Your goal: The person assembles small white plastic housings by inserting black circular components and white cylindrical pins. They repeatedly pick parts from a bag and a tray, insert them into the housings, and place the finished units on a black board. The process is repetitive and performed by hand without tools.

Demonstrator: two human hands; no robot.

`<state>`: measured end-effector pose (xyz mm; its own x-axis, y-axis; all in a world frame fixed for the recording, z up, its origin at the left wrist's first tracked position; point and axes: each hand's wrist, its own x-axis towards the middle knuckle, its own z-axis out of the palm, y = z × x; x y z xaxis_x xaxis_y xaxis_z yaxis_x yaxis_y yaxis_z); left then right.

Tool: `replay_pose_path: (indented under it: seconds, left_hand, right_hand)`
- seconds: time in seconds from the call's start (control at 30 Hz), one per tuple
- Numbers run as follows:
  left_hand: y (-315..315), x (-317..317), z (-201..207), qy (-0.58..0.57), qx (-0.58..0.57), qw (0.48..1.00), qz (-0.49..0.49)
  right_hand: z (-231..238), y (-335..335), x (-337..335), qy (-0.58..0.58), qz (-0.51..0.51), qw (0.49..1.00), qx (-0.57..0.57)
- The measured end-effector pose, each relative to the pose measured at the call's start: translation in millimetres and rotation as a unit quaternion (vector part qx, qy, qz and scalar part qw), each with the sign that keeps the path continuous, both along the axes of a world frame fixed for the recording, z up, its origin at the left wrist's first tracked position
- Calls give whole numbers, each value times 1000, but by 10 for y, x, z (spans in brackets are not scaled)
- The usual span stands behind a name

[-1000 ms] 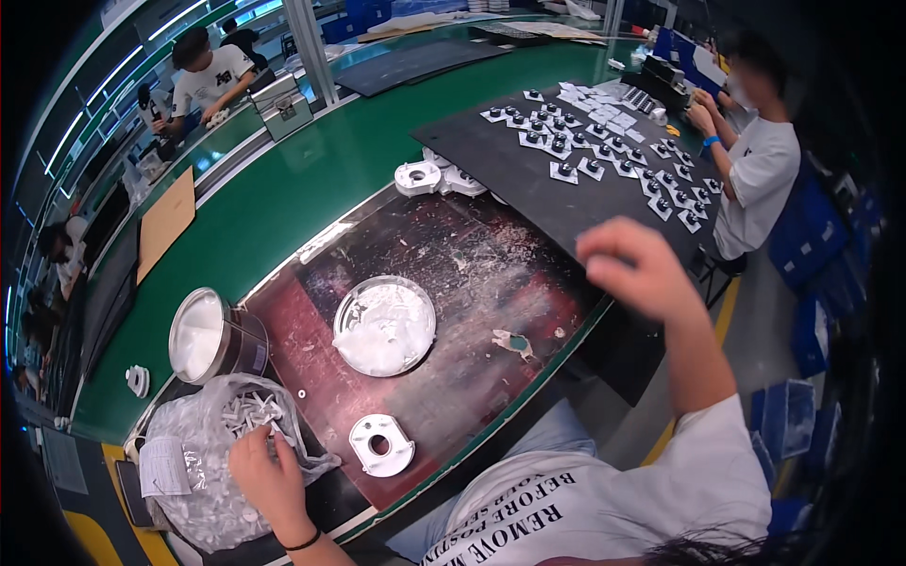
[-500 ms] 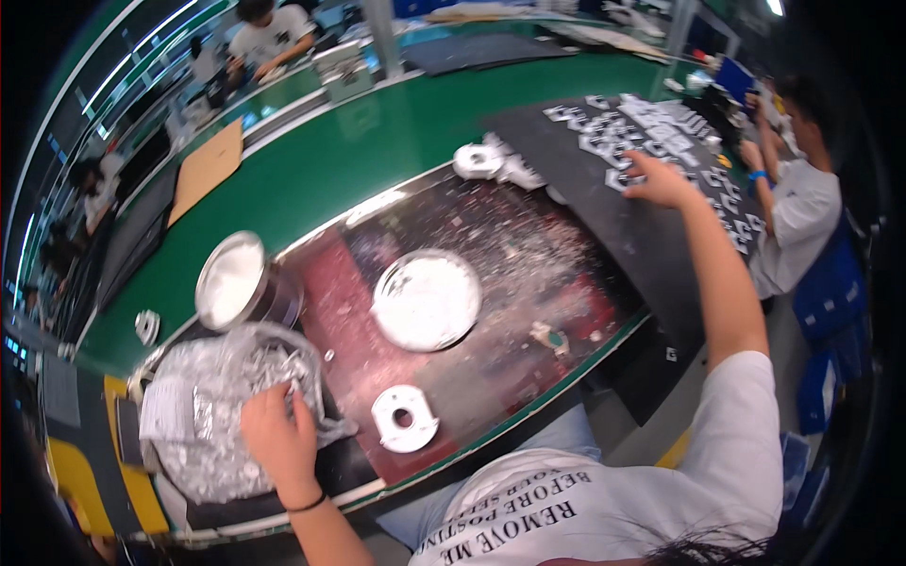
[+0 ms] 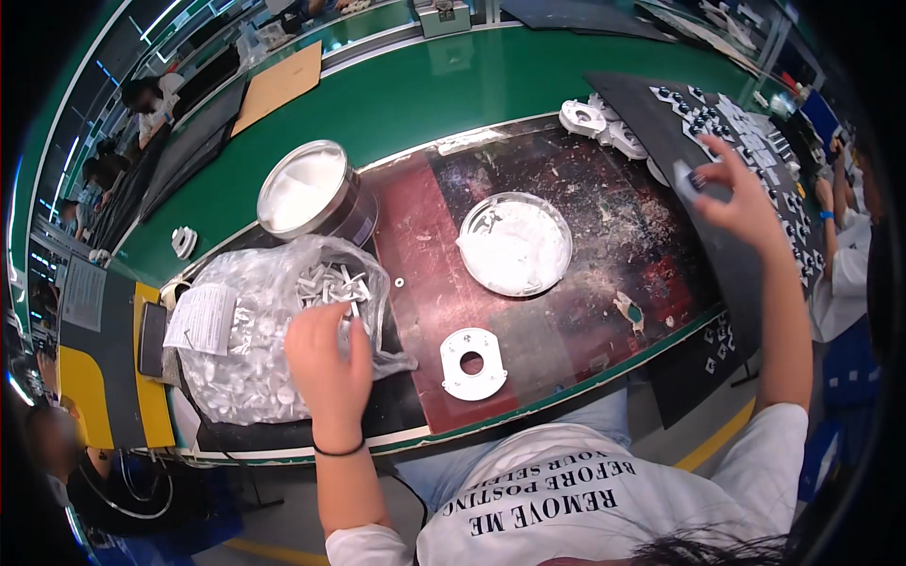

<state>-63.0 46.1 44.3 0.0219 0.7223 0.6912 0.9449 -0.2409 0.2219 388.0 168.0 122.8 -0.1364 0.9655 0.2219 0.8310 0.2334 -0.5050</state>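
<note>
Sitting at the front left corner of the green worktop (image 3: 425, 104) is a big clear plastic bag (image 3: 250, 382) full of small white bits (image 3: 335, 285). The left hand (image 3: 326, 368) is at its open mouth, finger and thumb close together; I cannot tell if they have hold of a bit. The bag's lip is floppy, so a tug could spill bits.

Just right of the bag, a flat white round part with a big hole (image 3: 462, 385) lies near the front edge. A bump from a sleeve could knock it onto the floor.

Behind that, toward the middle, is a shallow round metal lid (image 3: 570, 247) with white paste (image 3: 519, 250) in it. A low arm could drag through the paste and smear it about.

By the right end, the right hand (image 3: 746, 208) is up in the air. Its fingers are bent, partly open, and seem to pinch a small pale plate with a dark bit (image 3: 686, 179), though it is blurry. A loose pinch could drop it.

Farther back, white plastic shells (image 3: 585, 118) touch a flat black board (image 3: 637, 99); a shove on the board could push them.
</note>
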Motion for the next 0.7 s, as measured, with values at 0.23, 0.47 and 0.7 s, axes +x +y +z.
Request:
replay_pose_path:
  seconds: [0.23, 0.47, 0.7]
  left_hand:
    - [-181, 699, 292, 30, 106, 952, -286]
    - [-309, 597, 287, 22, 134, 949, -285]
    - [-414, 587, 116, -111, 184, 950, -228]
  right_hand:
    - [226, -620, -1538, 15, 378, 922, -84]
    - [267, -729, -1879, 64, 463, 872, -147]
    - [-208, -972, -2258, 563, 352, 574, -480]
